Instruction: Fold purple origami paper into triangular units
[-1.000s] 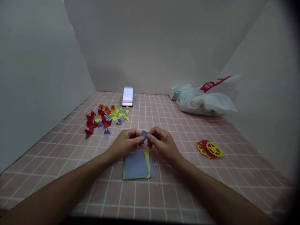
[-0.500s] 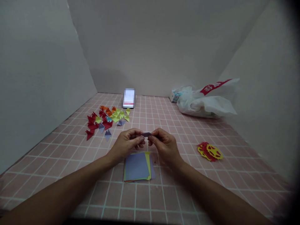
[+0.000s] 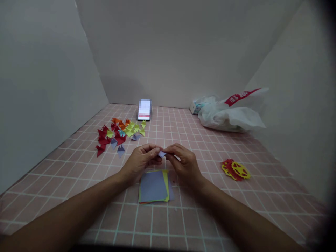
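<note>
Paper stack nearest; just beyond, left hand and right hand, fingertips clamped on small lilac paper. Cutouts right, folded pieces left. Farther: white bag, red-band lettering perhaps Chinese, too blurred to read; pixelated phone.

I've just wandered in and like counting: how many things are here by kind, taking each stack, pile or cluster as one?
Held purple folded paper: 1
Square paper stack: 1
Cluster of folded paper pieces: 1
Pile of red and yellow cutouts: 1
Phone: 1
White plastic bag: 1
Partly hidden box: 1
Total: 7
</note>
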A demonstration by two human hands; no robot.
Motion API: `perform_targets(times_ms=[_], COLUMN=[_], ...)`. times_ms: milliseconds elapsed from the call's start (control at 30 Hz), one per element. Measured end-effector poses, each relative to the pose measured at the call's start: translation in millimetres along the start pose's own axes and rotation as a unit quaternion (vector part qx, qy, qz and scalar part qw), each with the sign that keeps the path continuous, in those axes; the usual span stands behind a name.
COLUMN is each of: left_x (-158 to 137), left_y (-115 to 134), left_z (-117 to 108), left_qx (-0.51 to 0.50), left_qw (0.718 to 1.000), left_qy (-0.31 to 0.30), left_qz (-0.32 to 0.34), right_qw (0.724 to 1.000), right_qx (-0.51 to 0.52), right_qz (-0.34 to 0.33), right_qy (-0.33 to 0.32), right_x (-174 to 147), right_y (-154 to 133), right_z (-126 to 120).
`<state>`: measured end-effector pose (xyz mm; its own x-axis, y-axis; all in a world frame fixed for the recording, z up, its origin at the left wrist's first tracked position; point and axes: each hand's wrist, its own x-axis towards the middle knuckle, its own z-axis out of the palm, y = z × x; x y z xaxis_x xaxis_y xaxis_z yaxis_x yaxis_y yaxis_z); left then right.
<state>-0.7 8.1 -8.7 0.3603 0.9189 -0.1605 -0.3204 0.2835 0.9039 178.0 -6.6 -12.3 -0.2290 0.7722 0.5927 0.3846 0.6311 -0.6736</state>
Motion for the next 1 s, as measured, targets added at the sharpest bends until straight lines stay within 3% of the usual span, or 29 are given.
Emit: perform_targets(times_ms=[267,633,800,1000], left_x=[-0.7,-1.1,-1.4,-0.5], left_y=[1.8,0.7,1.7,2.1], left_z=[1.0,0.1,0.6,-0.2], left_qx=[-0.004,-0.002,0.0,0.013], left_qw=[1.0,1.0,1.0,0.999], left_qy=[-0.012,-0.016,0.013,0.047], left_qz=[-0.003,-0.005,-0.013,0.001], right_qw=[0.999,0.999,1.0,1.0], right_qx=[0.011,0.01,-0.019,0.0], right_qz=[0.045,0.046,0.013,-0.006], right_qy=[0.009,0.007,-0.013,0.023], right_x=[-2.7,-2.3,-1.6,-0.2], right_y=[4.0,4.7,2.8,-1.4], right_z=[0.6,0.3,1.1,1.5])
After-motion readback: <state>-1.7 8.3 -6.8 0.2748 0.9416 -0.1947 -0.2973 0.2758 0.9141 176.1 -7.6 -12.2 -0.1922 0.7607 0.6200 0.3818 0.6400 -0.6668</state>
